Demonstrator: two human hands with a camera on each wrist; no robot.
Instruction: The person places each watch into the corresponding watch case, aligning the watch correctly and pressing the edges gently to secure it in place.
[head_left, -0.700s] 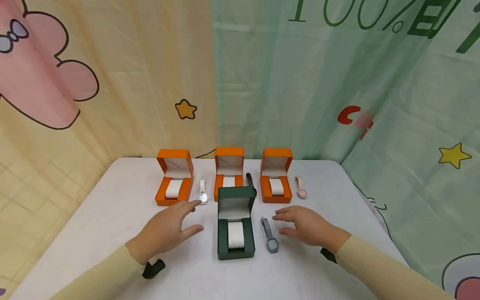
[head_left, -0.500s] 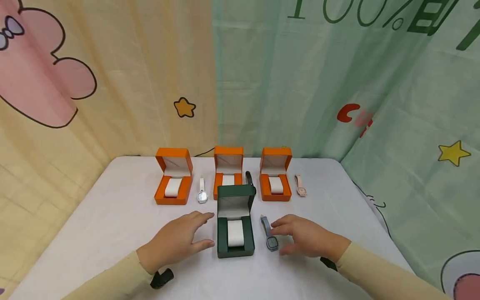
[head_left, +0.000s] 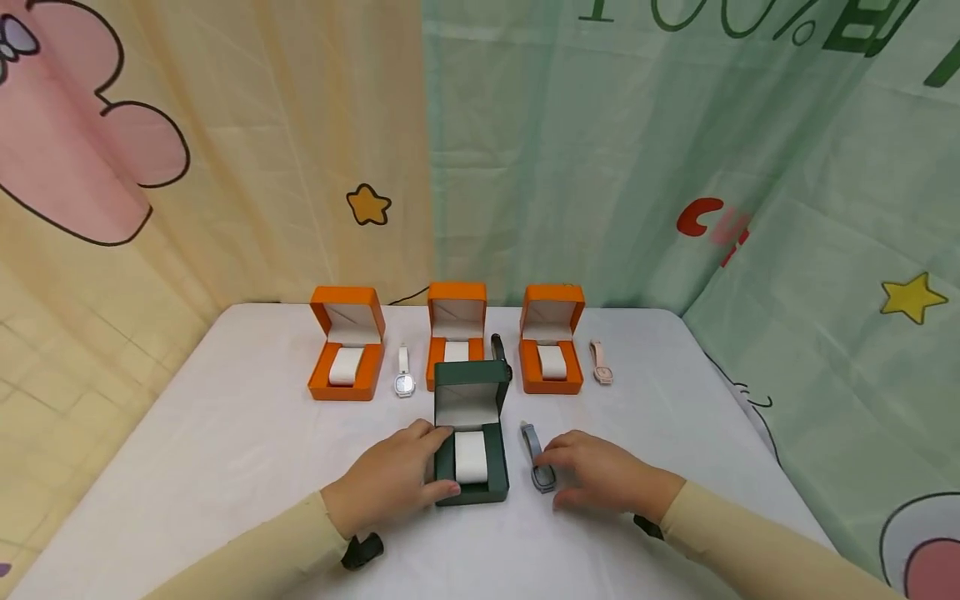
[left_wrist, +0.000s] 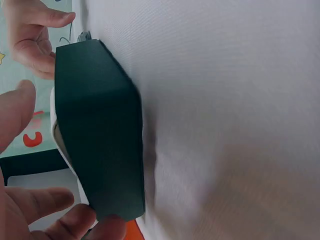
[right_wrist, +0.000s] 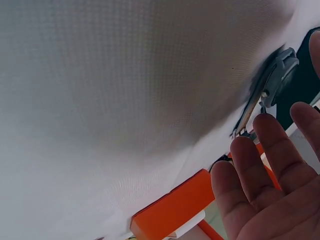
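Moved since before: both hands have closed in on the green box; the left has come from the bare cloth onto the box's left side, the right has slid in to the grey watch.
Left orange box point(head_left: 343, 350): open, white cushion inside, at the far left of the back row.
White watch point(head_left: 404, 379): flat on the cloth just right of that box.
Left hand point(head_left: 393, 479): fingers and thumb curled round the left wall of the green box.
Green box point(head_left: 468, 454): open, lid upright, white cushion inside, standing near the table's middle in front of the middle orange box point(head_left: 456, 329).
Grey watch point(head_left: 538, 462): lying just right of the green box.
Right hand point(head_left: 600, 471): fingers spread and relaxed, tips at the grey watch, gripping nothing.
Right orange box point(head_left: 551, 350): open, pink watch point(head_left: 602, 365) beside it.
Table point(head_left: 225, 433): white cloth.
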